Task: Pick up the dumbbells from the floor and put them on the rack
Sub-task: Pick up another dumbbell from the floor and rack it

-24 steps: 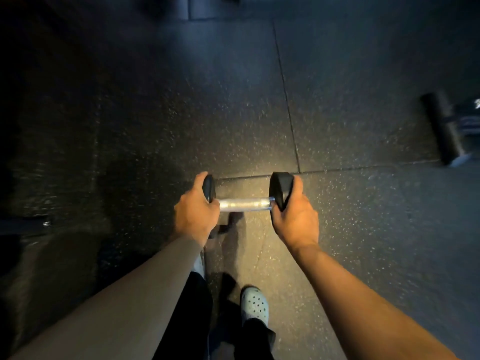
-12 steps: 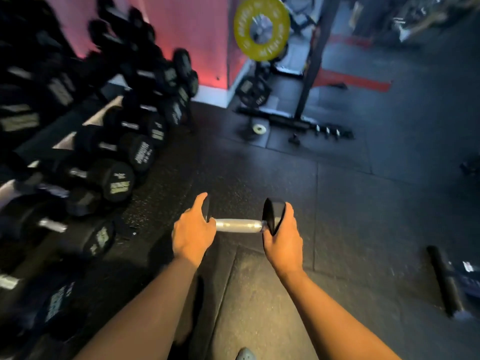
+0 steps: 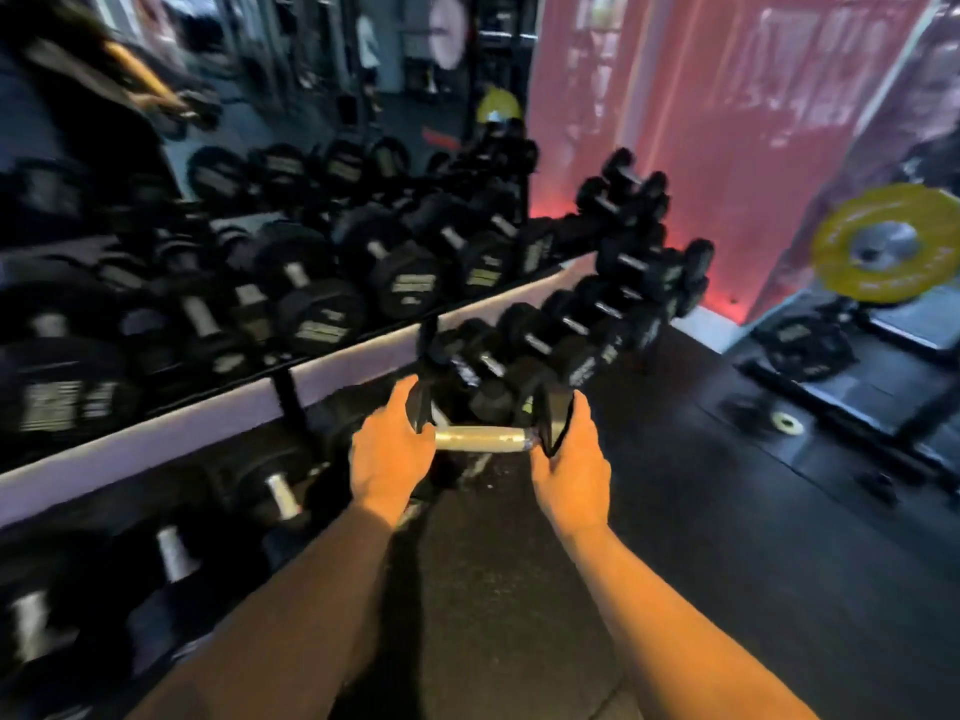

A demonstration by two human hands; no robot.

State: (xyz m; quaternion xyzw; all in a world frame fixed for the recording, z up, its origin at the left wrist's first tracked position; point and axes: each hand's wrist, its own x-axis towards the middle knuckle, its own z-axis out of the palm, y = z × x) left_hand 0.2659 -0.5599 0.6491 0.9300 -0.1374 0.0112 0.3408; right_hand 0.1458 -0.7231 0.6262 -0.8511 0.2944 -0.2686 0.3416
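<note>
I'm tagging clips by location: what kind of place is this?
Almost certainly a gym's free-weight area. A long rack loaded with black dumbbells runs along a mirrored wall, a yellow weight plate sits at right, and both hands carry a dumbbell over dark rubber flooring.

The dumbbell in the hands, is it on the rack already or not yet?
Not yet. The dumbbell is held in the air, left hand and right hand gripping its heads, the rack beyond it.

Hands: two, left hand (image 3: pixel 389 454) and right hand (image 3: pixel 571 467)
Held dumbbell (image 3: pixel 483 438): one
Yellow weight plate (image 3: pixel 885 244): one
Racked dumbbells (image 3: pixel 322 283): many, blurred, uncountable
</note>
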